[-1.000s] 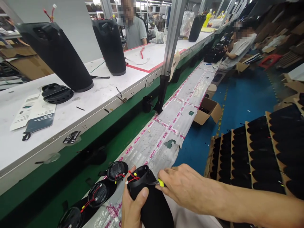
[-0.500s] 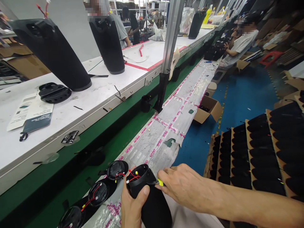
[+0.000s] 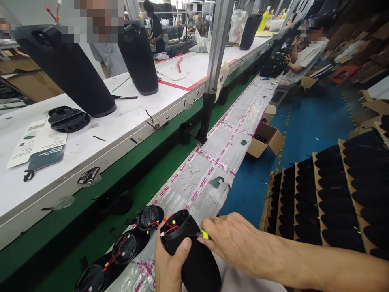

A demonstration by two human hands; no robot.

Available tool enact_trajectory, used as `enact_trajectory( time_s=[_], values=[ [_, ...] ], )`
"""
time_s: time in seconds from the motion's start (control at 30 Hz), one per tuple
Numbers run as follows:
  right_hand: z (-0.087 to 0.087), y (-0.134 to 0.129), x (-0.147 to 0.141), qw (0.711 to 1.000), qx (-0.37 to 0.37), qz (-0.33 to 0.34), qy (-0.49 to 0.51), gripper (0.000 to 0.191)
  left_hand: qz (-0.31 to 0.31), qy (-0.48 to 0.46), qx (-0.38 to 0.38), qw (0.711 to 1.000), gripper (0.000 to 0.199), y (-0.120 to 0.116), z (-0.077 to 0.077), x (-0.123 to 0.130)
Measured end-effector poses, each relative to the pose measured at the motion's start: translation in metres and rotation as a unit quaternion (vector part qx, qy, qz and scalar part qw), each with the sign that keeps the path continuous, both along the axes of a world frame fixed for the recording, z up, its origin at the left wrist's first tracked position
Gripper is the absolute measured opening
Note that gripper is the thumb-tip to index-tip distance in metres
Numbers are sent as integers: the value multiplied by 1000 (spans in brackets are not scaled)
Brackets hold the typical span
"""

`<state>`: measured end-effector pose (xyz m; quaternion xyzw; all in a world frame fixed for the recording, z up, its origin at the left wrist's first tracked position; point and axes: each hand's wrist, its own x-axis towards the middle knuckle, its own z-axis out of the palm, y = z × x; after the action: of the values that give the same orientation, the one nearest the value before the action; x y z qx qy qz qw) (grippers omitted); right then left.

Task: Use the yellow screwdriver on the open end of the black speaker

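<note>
Low in the head view, my left hand wraps round a black fabric-covered speaker body, its thumb on the near side. The open upper end faces up, and red wires with white and yellow connectors stick out of it. My right hand is closed round a utility knife with a yellow handle. The blade meets the speaker just below its rim; the tip's exact position is hard to make out. To the left, several similar speaker bodies lie with wired ends up.
A white workbench on the left carries upright black speakers and a black end part. A metal post rises at its edge. Cardboard-divided rows of black speakers stand at right. A co-worker sits farther along.
Both hands, the knife and the speaker stay almost in place. Across the bench, a person has shifted left, and another person in dark clothing shows more fully behind.
</note>
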<state>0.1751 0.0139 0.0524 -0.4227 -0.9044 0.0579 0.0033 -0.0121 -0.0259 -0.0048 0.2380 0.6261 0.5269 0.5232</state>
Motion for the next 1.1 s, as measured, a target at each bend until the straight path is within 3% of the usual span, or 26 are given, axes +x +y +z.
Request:
enact_trajectory(
  time_s=[0.33,0.67,0.93,1.1],
  values=[
    [-1,-2,0,1000,7,-10,2,17,6,35,3,999,88,2,0,0],
    [0,-11,2,991,131,-4,9,17,11,166,-20,986,76,2,8,7],
    [-8,-22,-7,994,105,2,-8,5,15,228,-37,973,73,2,21,8],
    [-11,-22,-12,995,95,-12,5,8,5,224,-40,974,73,2,18,4]
  ],
)
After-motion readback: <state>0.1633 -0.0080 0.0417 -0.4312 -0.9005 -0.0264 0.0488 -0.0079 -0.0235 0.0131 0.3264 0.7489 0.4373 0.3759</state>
